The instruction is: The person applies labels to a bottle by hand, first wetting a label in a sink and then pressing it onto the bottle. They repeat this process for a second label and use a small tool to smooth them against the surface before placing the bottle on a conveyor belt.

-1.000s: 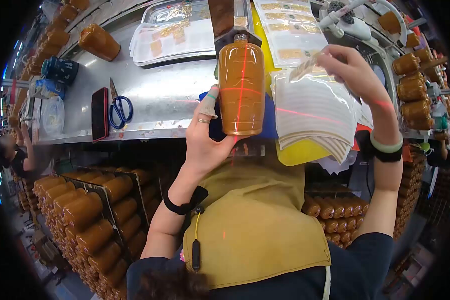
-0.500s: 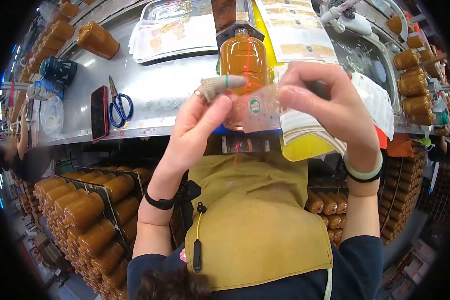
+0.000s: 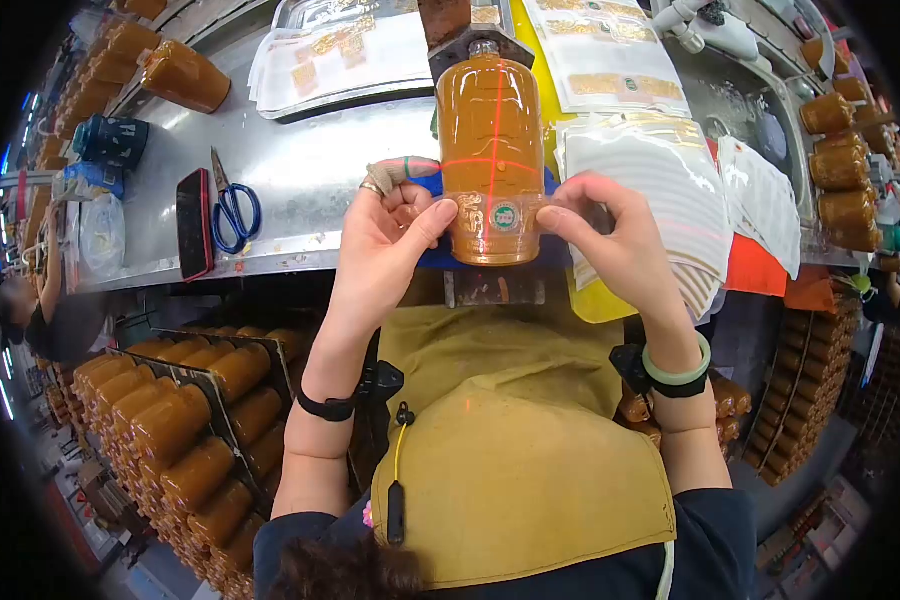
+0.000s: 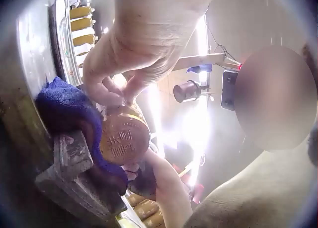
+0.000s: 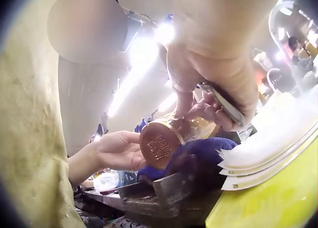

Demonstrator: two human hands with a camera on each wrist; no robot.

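An amber bottle (image 3: 490, 120) lies neck-away in a metal jig padded with blue cloth (image 3: 432, 257), and a red laser cross falls on it. A clear label with a round green mark (image 3: 505, 215) lies across its lower body. My left hand (image 3: 410, 220) pinches the label's left end, thumb on it. From the other side my right hand (image 3: 580, 215) holds the right end. The wrist views show the bottle's embossed base (image 4: 124, 138) (image 5: 160, 144) between the fingers. A thin flat strip (image 5: 223, 104) is tucked under the right hand's fingers.
A stack of label sheets (image 3: 650, 190) lies right of the jig. Scissors (image 3: 232, 212) and a red phone (image 3: 193, 225) lie at the left of the steel bench, and a tray of labels (image 3: 340, 60) sits behind. Several filled bottles sit in crates below left (image 3: 190, 420) and at the right (image 3: 840, 170).
My right hand took a clear label from the stack and brought it to the left hand. Both hands then carried it down onto the bottle's lower body.
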